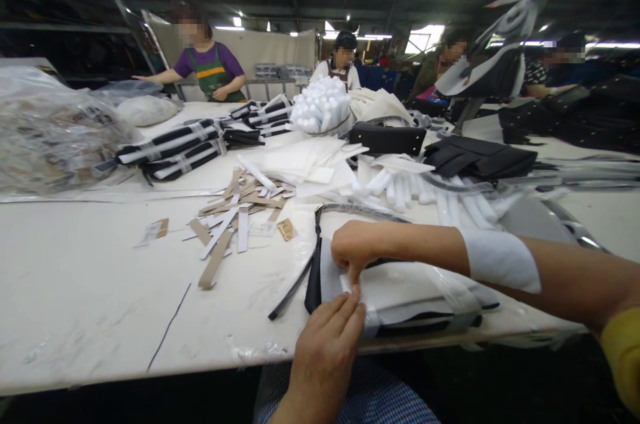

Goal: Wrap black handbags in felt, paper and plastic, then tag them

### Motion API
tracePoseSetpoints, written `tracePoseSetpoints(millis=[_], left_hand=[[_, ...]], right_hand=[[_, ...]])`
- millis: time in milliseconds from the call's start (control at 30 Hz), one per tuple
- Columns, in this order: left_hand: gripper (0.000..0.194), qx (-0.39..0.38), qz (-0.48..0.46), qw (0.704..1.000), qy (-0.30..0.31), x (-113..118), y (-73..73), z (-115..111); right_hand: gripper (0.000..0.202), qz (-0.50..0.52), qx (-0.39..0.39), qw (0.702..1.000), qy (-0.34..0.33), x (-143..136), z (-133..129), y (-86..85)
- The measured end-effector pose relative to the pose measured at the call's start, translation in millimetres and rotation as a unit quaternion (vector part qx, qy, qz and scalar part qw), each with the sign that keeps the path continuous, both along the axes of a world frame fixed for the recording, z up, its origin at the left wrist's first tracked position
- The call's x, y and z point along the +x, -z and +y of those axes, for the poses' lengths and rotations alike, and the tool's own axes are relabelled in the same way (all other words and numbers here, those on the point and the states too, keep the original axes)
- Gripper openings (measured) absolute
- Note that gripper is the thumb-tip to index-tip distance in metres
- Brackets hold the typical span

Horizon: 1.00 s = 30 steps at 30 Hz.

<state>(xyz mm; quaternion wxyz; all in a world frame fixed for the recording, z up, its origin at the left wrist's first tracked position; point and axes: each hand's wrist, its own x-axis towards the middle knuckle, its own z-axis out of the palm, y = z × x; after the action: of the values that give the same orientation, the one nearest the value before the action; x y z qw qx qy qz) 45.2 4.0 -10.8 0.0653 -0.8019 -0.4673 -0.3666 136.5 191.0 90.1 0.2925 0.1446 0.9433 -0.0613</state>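
Note:
A black handbag [313,284] lies on its side near the table's front edge, partly covered by a white foam sheet [407,287] with clear tape across its right part. My left hand [327,337] comes from below, its fingers pressed together on the sheet's left end. From the right reaches my right hand [357,247], fingers curled, its tips pointing down at the same spot and meeting the left fingertips. The hands hide exactly what is pinched there. A black strap [295,284] with a buckle hangs off the bag's left side. A white band [500,261] wraps my right forearm.
Cardboard strips [220,257] lie scattered left of the bag. Behind it are foam sheets [300,161], a bundle of white foam rolls [323,104] and a black bag [387,139]. Wrapped bags [175,151] and a plastic sack [55,131] stand farther left. Co-workers [210,71] work across the table.

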Motion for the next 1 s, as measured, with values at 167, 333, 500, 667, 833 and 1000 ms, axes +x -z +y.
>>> tracePoseSetpoints(millis=[167, 333, 500, 667, 833, 1000], left_hand=[[0.032, 0.009, 0.002, 1.000, 0.004, -1.0, -0.3, 1.0], [0.032, 0.014, 0.019, 1.000, 0.002, -1.8, 3.3, 1.0], [0.033, 0.017, 0.026, 1.000, -0.005, -0.8, 2.5, -0.1], [0.033, 0.050, 0.025, 0.998, -0.014, 1.9, -0.9, -1.0], [0.032, 0.066, 0.026, 0.997, -0.018, 2.3, -0.3, -2.0], [0.029, 0.072, 0.009, 0.997, -0.010, 2.9, 4.8, -3.3]], right_hand=[[0.047, -0.007, -0.026, 0.997, 0.067, 4.6, 10.9, 6.5], [0.054, 0.036, -0.067, 0.984, 0.161, 10.9, 34.9, 20.0], [0.062, 0.043, -0.144, 0.972, 0.181, 13.2, 56.7, 37.3], [0.054, 0.089, -0.195, 0.953, 0.213, 21.4, 61.7, 44.6], [0.061, 0.171, -0.192, 0.933, 0.252, 46.8, 37.0, 38.1], [0.117, 0.194, -0.184, 0.930, 0.251, 67.3, -4.4, 32.0]])
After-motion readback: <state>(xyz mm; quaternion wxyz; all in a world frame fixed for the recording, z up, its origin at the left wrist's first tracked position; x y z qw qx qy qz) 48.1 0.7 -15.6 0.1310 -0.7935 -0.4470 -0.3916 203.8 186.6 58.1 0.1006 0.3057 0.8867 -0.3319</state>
